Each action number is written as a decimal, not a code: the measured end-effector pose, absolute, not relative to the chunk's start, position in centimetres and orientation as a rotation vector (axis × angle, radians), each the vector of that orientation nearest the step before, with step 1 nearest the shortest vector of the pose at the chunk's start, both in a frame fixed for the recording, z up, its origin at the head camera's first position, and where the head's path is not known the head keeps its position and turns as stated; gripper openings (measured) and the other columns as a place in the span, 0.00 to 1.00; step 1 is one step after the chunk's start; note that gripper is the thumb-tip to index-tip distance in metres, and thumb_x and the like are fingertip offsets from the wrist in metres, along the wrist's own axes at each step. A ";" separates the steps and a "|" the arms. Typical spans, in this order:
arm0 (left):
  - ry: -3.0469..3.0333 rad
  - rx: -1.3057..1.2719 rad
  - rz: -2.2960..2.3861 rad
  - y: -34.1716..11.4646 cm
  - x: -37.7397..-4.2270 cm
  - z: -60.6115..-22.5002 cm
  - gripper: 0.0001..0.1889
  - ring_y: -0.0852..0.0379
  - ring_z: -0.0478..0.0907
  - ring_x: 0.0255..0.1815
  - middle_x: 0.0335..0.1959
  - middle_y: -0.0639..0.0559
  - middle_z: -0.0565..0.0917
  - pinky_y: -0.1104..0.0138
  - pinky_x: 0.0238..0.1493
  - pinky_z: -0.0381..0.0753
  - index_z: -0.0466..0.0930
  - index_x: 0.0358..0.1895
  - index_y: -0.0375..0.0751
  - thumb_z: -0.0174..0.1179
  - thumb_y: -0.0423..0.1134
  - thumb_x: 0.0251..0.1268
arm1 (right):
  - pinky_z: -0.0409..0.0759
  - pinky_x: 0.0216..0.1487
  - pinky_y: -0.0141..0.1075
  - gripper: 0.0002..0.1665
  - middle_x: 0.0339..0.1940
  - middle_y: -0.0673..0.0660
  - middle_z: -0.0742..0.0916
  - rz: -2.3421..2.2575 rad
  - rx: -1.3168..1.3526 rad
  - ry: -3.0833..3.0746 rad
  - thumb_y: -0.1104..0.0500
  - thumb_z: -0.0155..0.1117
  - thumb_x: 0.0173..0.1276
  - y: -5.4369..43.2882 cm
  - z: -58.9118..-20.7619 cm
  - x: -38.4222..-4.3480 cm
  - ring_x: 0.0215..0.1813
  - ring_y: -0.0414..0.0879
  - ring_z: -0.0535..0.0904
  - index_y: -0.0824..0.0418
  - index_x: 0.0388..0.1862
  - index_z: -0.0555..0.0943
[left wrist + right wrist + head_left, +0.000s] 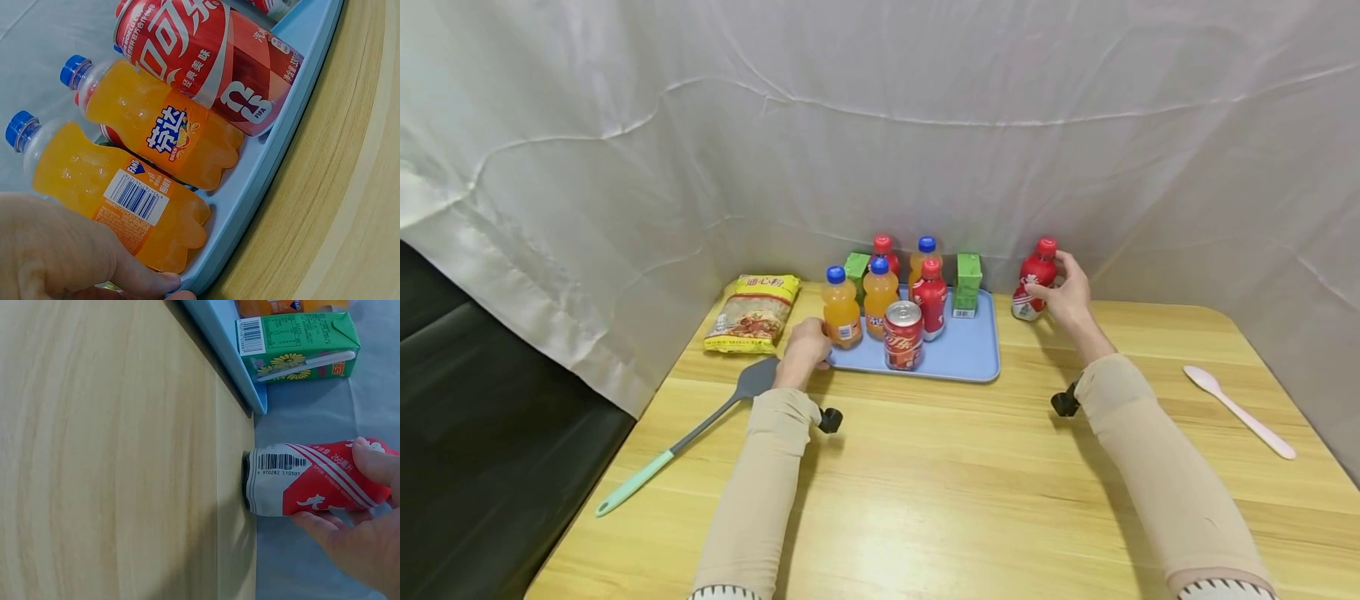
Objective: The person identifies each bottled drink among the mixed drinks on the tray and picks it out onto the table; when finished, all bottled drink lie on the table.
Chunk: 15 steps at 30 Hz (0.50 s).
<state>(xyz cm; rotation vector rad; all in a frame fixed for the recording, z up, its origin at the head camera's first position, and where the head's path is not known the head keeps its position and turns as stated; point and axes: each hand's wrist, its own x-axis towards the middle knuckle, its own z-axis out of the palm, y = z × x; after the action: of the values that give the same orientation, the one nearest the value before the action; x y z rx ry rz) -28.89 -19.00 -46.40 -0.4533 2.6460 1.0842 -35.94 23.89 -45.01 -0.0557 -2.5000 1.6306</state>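
My right hand grips a red and white bottle with a red cap, just right of the blue tray. In the right wrist view, thumb and fingers wrap the upper part of this bottle. My left hand pinches the tray's front left corner, thumb and fingertip at the rim in the left wrist view. Beside it on the tray stands an orange soda bottle with a blue cap. Another orange soda bottle, a red cola can and a red bottle stand close by.
Toward the back of the tray are green drink cartons, another red bottle and another orange bottle. A yellow pasta bag and a spatula lie left. A pink spoon lies right. A grey curtain hangs behind.
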 end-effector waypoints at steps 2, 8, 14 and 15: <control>2.645 -0.450 1.095 -19.0 -28.8 -46.4 0.19 0.51 0.85 0.36 0.60 0.37 0.83 0.70 0.28 0.89 0.78 0.65 0.35 0.48 0.28 0.77 | 0.73 0.80 0.55 0.48 0.80 0.68 0.71 1.617 -0.047 -2.504 0.64 0.71 0.73 24.0 -45.1 -36.0 0.77 0.61 0.70 0.58 0.85 0.57; 2.632 -0.463 1.096 -19.1 -28.9 -46.2 0.21 0.51 0.85 0.38 0.62 0.39 0.83 0.70 0.28 0.89 0.78 0.67 0.37 0.49 0.26 0.76 | 0.74 0.78 0.55 0.49 0.80 0.68 0.71 1.581 -0.041 -2.543 0.62 0.71 0.73 24.1 -44.9 -36.2 0.75 0.62 0.71 0.58 0.86 0.56; 2.636 -0.457 1.084 -19.1 -28.9 -46.2 0.20 0.51 0.83 0.39 0.60 0.40 0.83 0.71 0.29 0.89 0.78 0.68 0.38 0.49 0.28 0.78 | 0.76 0.75 0.57 0.50 0.81 0.68 0.69 1.537 -0.033 -2.601 0.59 0.69 0.75 24.2 -45.1 -36.1 0.72 0.64 0.71 0.56 0.87 0.53; 2.636 -0.458 1.083 -19.1 -28.9 -46.3 0.20 0.51 0.83 0.39 0.59 0.40 0.83 0.71 0.29 0.89 0.78 0.68 0.38 0.49 0.28 0.78 | 0.77 0.74 0.57 0.50 0.81 0.68 0.69 1.534 -0.034 -2.605 0.59 0.69 0.75 24.2 -45.2 -36.1 0.72 0.64 0.72 0.55 0.87 0.53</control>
<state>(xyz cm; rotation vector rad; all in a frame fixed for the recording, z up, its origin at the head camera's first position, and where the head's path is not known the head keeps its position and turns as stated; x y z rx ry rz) -28.88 -19.09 -46.29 -0.4577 2.6360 1.0834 -36.11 24.21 -45.19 -0.0338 -2.6049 1.5345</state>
